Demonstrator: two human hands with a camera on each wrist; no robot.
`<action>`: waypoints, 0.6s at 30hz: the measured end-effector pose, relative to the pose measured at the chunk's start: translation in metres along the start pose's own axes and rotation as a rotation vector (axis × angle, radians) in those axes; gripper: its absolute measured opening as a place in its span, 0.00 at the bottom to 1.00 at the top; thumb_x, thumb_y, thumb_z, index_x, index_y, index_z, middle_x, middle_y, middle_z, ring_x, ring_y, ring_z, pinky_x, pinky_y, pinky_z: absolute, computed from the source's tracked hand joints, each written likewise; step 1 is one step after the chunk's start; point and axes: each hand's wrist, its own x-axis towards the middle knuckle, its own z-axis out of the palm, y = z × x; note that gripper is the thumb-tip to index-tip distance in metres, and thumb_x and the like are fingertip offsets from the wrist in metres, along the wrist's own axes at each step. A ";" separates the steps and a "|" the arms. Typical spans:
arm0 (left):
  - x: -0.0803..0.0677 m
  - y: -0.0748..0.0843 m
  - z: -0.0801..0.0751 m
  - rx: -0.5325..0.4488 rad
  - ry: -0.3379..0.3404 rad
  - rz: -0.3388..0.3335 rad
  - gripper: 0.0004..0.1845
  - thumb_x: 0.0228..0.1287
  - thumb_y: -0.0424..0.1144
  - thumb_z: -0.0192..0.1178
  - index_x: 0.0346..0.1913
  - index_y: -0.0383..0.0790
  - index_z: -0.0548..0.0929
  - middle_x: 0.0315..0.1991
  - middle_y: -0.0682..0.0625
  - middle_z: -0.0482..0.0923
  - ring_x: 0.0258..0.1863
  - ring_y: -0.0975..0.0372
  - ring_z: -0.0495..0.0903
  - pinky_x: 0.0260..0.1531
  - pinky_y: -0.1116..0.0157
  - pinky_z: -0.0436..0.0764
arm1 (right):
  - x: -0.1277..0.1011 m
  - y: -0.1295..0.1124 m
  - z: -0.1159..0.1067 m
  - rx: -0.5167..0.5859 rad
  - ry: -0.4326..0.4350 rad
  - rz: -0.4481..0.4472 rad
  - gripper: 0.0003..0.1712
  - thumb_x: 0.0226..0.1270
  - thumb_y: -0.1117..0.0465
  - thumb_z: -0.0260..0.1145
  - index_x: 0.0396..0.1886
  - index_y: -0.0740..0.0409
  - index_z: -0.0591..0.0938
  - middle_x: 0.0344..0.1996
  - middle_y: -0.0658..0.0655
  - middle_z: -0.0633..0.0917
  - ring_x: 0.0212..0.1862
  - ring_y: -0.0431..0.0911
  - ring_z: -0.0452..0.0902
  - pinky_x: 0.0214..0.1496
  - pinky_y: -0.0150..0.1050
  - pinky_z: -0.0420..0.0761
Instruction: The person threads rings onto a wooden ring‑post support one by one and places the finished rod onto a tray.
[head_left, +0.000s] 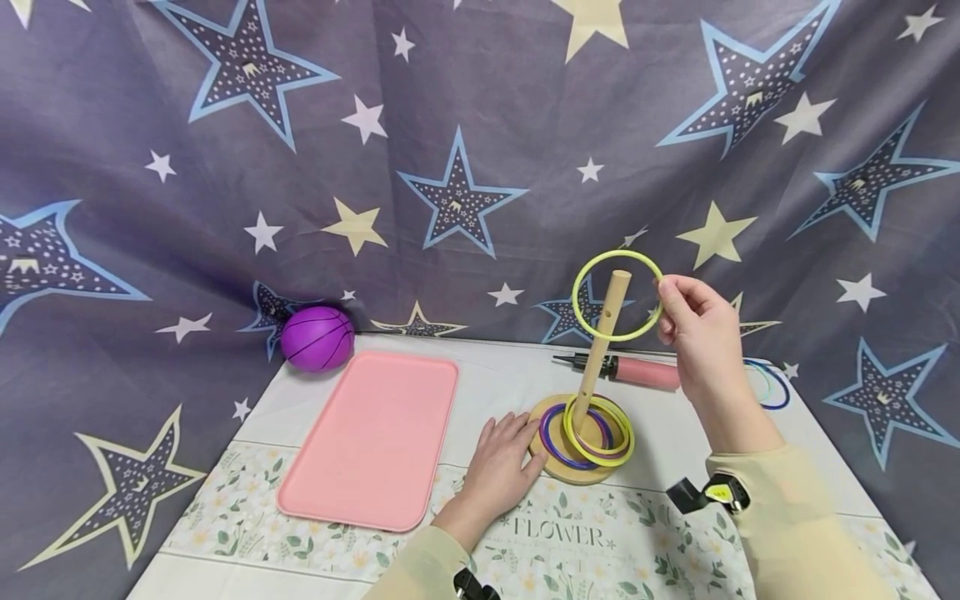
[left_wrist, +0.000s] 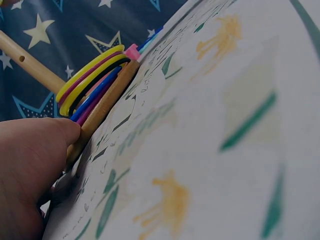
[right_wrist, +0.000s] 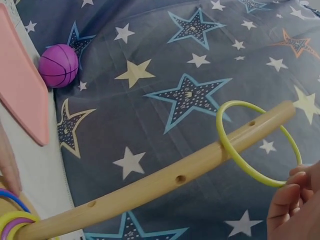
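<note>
A thin yellow-green ring is pinched between the thumb and fingers of my right hand. It loops around the upper end of an upright wooden peg, whose tip pokes through it in the right wrist view. My left hand lies at the left edge of the peg's round wooden base, fingers extended and thumb against the rim. Several yellow, purple and blue rings are stacked around the foot of the peg.
Behind the peg lies a pink and black hand pump. Blue and green rings rest at the far right. A pink tray sits on the left, a purple ball at the back left corner. A starry cloth hangs behind.
</note>
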 end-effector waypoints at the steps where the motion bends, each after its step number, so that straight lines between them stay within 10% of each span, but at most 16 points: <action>1: 0.000 0.000 0.000 0.000 0.003 0.001 0.30 0.84 0.52 0.61 0.80 0.44 0.77 0.81 0.43 0.72 0.83 0.45 0.65 0.85 0.40 0.55 | 0.000 0.002 -0.001 0.000 0.001 0.013 0.09 0.80 0.62 0.72 0.49 0.64 0.87 0.33 0.51 0.83 0.24 0.39 0.72 0.24 0.29 0.74; 18: 0.000 0.000 0.001 -0.005 0.005 0.003 0.30 0.84 0.51 0.61 0.80 0.44 0.77 0.81 0.42 0.71 0.83 0.45 0.65 0.85 0.40 0.55 | -0.004 0.039 -0.015 -0.144 0.030 0.162 0.10 0.83 0.57 0.70 0.50 0.59 0.86 0.28 0.48 0.77 0.27 0.39 0.71 0.27 0.29 0.74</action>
